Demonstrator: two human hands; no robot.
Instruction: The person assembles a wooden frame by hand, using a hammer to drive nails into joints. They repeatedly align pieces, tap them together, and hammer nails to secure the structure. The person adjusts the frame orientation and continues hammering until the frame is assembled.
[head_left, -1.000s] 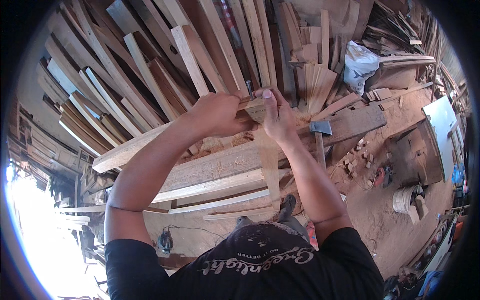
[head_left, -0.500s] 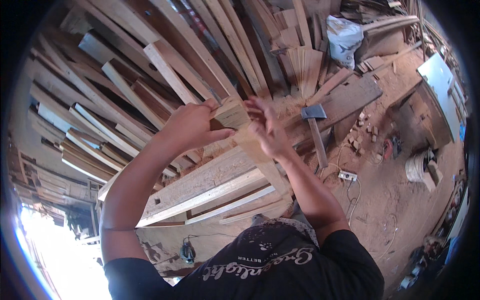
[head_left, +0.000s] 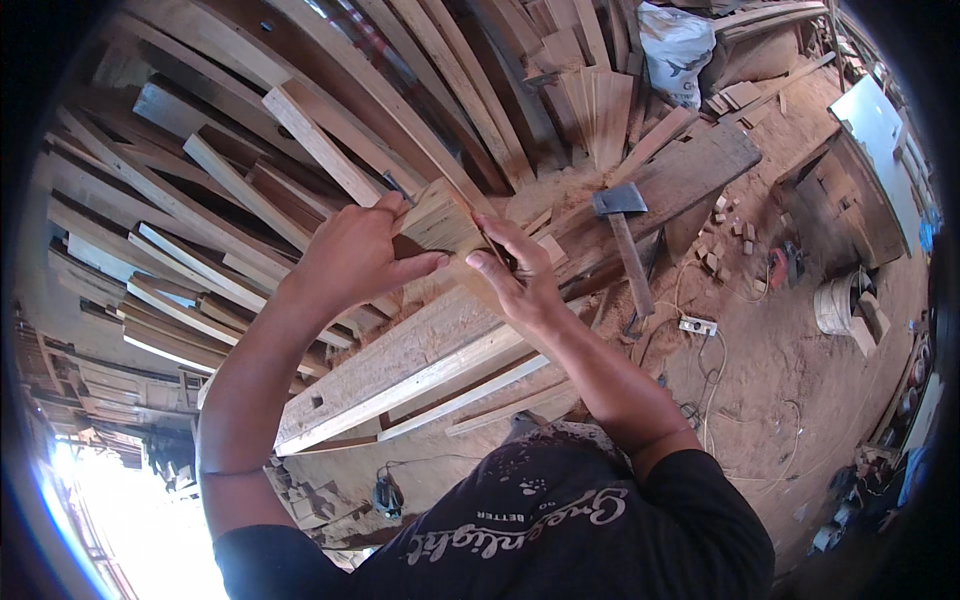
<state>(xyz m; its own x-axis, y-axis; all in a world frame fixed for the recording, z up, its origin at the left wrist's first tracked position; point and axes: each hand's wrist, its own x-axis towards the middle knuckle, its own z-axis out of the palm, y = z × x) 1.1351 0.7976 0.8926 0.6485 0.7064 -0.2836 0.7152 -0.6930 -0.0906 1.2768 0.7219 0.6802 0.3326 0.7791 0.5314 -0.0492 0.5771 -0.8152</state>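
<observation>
Out in front of me I hold a pale wooden block point(head_left: 438, 222) above a heavy plank. My left hand point(head_left: 350, 248) grips its left side, with the thumb laid along the near face. A small dark metal piece point(head_left: 398, 188) sticks up beside the left fingers; its kind is unclear. My right hand point(head_left: 518, 272) is closed at the block's right edge, thumb and fingers pinched together, partly hiding the wood. To the right a hatchet point(head_left: 622, 200) rests with its blade on a dark plank point(head_left: 710, 185), its wooden handle pointing toward me.
Many boards point(head_left: 230, 190) lean at the left and far side. A thick beam point(head_left: 400, 365) lies below my hands. At the right are a white sack point(head_left: 676, 50), small wood offcuts point(head_left: 715, 262), a power strip point(head_left: 697, 326) with cords, and a bucket point(head_left: 834, 312).
My right hand, blurred and partly open before, has closed on the block's right edge. Both hands and the block have shifted slightly left in the picture.
</observation>
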